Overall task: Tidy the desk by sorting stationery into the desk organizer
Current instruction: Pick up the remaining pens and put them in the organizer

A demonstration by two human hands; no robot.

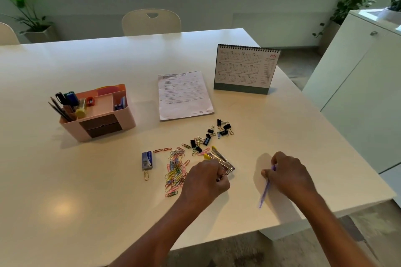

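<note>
Stationery sits loose on the table (86, 191), near-right of the pink desk organizer (128, 115), which stands at the left with pens, pencils, a glue stick and a sharpener already in it. Coloured paper clips (175, 169) are heaped in the middle, binder clips (223, 130) are scattered just beyond, and a staple box (147, 160) lies left of the heap.

Both hands work in parallel, probably so two items go in one trip. The left hand (205, 182) is knuckles-up with the fingers curled tight. Its grip looks closed on the near end of the chrome tool (221, 158), a stapler or punch, but the contact is partly hidden. The right hand (290, 176) is palm-down, pinching the upper part of a purple pen (265, 193), with the tip trailing toward the near edge. The pen is blurred, so I read it as mid-lift.

Both forearms reach in from the near edge, roughly parallel, wrists low over the table. The organizer is well apart, so a long leftward carry comes next. The printed sheet (184, 95) and calendar (245, 69) sit on the far side, out of the way.
</note>
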